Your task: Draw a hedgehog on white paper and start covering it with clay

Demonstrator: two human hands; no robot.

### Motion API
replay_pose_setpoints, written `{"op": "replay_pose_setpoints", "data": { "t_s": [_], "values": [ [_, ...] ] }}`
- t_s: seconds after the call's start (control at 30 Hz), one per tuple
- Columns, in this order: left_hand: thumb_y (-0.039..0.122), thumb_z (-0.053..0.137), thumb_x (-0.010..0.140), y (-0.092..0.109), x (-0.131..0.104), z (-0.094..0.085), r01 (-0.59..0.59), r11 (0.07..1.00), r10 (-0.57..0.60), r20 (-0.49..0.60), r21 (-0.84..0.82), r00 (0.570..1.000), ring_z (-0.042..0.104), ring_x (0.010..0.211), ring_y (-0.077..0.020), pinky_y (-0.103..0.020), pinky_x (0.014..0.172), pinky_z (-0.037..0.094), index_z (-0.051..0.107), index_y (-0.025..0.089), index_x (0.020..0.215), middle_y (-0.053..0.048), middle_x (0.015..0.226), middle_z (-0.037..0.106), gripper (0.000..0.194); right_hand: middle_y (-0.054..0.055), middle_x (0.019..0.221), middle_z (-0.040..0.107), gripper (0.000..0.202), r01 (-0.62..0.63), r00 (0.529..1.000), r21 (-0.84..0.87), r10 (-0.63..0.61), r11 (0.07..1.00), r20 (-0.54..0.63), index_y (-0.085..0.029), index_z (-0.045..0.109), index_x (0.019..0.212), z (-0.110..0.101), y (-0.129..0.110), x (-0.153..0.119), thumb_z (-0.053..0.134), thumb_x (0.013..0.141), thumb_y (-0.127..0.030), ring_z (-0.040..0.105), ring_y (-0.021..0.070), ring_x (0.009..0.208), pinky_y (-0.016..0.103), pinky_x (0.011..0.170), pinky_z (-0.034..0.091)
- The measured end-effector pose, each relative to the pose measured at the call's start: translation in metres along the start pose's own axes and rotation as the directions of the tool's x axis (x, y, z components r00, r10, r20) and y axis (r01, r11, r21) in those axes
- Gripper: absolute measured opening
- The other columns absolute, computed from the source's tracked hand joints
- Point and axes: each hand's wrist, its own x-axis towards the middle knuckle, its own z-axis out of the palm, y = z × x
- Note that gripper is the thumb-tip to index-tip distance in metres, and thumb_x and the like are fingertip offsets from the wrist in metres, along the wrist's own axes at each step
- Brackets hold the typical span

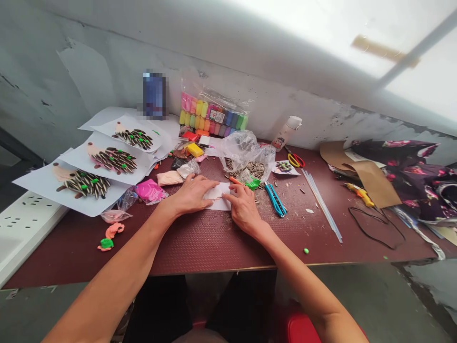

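A small piece of white paper lies on the dark red table between my hands. My left hand rests over its left side, thumb and fingers spread apart. On the right side, my right hand has curled fingers closed at the paper's edge, with the fingertips partly hidden. A slim orange stick shows just beyond those fingers; whether they touch it I cannot tell. Behind the right hand, sunflower seeds spill from a clear plastic bag, with a green lump beside them.
Seed-covered hedgehog pictures lie at left near a power strip. Clay packs lean on the wall. A blue utility knife, scissors, glue sticks, a bottle and a yellow glue gun lie rightward.
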Motion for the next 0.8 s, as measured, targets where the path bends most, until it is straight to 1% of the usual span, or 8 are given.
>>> {"op": "replay_pose_setpoints", "data": {
  "t_s": [0.1, 0.2, 0.33, 0.4, 0.53, 0.63, 0.7, 0.8],
  "values": [
    [0.029, 0.062, 0.082, -0.001, 0.0, 0.001, -0.005, 1.0, 0.005, -0.003, 0.012, 1.0, 0.052, 0.128, -0.0302, -0.052, 0.116, 0.025, 0.058, 0.022, 0.136, -0.01, 0.131, 0.066, 0.054, 0.013, 0.133, 0.056, 0.04, 0.01, 1.0, -0.018, -0.009, 1.0, 0.009, -0.023, 0.073, 0.119, 0.002, -0.004, -0.001, 0.049, 0.091, -0.008, 0.046, 0.0285, 0.121, 0.044, 0.1, 0.035],
    [0.03, 0.062, 0.082, -0.002, 0.001, 0.003, -0.013, 1.0, 0.014, -0.026, 0.015, 1.0, 0.052, 0.127, -0.0301, -0.053, 0.115, 0.026, 0.058, 0.025, 0.135, -0.008, 0.129, 0.068, 0.053, 0.012, 0.133, 0.056, 0.042, 0.008, 1.0, -0.01, -0.008, 1.0, -0.002, -0.023, 0.071, 0.122, 0.004, -0.004, -0.001, 0.049, 0.09, -0.008, 0.047, 0.0276, 0.116, 0.043, 0.098, 0.036],
    [0.03, 0.062, 0.082, -0.003, 0.0, 0.003, -0.016, 1.0, 0.017, -0.024, 0.006, 1.0, 0.052, 0.127, -0.0304, -0.053, 0.115, 0.026, 0.059, 0.025, 0.134, -0.009, 0.129, 0.067, 0.053, 0.012, 0.132, 0.057, 0.042, -0.011, 0.999, -0.008, 0.011, 1.0, -0.034, -0.023, 0.072, 0.12, 0.003, -0.004, -0.003, 0.049, 0.089, -0.007, 0.047, 0.0278, 0.118, 0.042, 0.099, 0.036],
    [0.029, 0.062, 0.082, -0.003, 0.0, 0.003, -0.014, 1.0, 0.014, -0.021, 0.0, 1.0, 0.052, 0.127, -0.0305, -0.053, 0.116, 0.025, 0.059, 0.024, 0.135, -0.009, 0.131, 0.067, 0.053, 0.012, 0.132, 0.057, 0.041, -0.002, 1.0, -0.012, 0.001, 1.0, -0.022, -0.024, 0.073, 0.118, 0.003, -0.006, -0.004, 0.049, 0.089, -0.007, 0.047, 0.0278, 0.118, 0.043, 0.099, 0.036],
    [0.03, 0.062, 0.082, -0.004, 0.0, 0.005, -0.023, 1.0, 0.023, -0.031, -0.001, 0.999, 0.052, 0.127, -0.0301, -0.053, 0.115, 0.025, 0.058, 0.027, 0.135, -0.007, 0.129, 0.067, 0.053, 0.012, 0.135, 0.056, 0.041, 0.024, 1.0, -0.006, -0.024, 1.0, 0.005, -0.025, 0.073, 0.119, 0.002, -0.008, -0.005, 0.048, 0.09, -0.008, 0.047, 0.0286, 0.119, 0.044, 0.098, 0.036],
    [0.031, 0.062, 0.082, -0.005, 0.001, 0.005, -0.021, 1.0, 0.022, -0.036, 0.003, 0.999, 0.052, 0.127, -0.0304, -0.053, 0.115, 0.026, 0.059, 0.027, 0.135, -0.007, 0.129, 0.068, 0.052, 0.011, 0.133, 0.057, 0.044, 0.029, 0.999, 0.016, -0.029, 0.999, -0.025, -0.026, 0.073, 0.118, 0.001, -0.004, -0.002, 0.048, 0.088, -0.005, 0.047, 0.0277, 0.122, 0.045, 0.1, 0.036],
    [0.031, 0.062, 0.083, -0.004, 0.001, 0.005, -0.018, 1.0, 0.018, -0.031, 0.006, 0.999, 0.051, 0.127, -0.0305, -0.052, 0.115, 0.026, 0.059, 0.027, 0.134, -0.007, 0.129, 0.068, 0.052, 0.011, 0.133, 0.057, 0.046, 0.013, 0.999, 0.015, -0.012, 1.0, -0.051, -0.026, 0.073, 0.119, 0.0, -0.001, 0.002, 0.047, 0.088, -0.004, 0.044, 0.0276, 0.128, 0.045, 0.102, 0.036],
    [0.031, 0.062, 0.083, -0.003, 0.0, 0.003, -0.012, 1.0, 0.012, -0.016, 0.011, 1.0, 0.051, 0.128, -0.0306, -0.052, 0.115, 0.026, 0.059, 0.025, 0.134, -0.008, 0.131, 0.067, 0.052, 0.014, 0.137, 0.054, 0.042, -0.028, 1.0, -0.007, 0.028, 1.0, -0.005, -0.023, 0.072, 0.12, 0.0, 0.002, 0.009, 0.046, 0.091, -0.007, 0.043, 0.0296, 0.129, 0.046, 0.1, 0.037]
  ]
}}
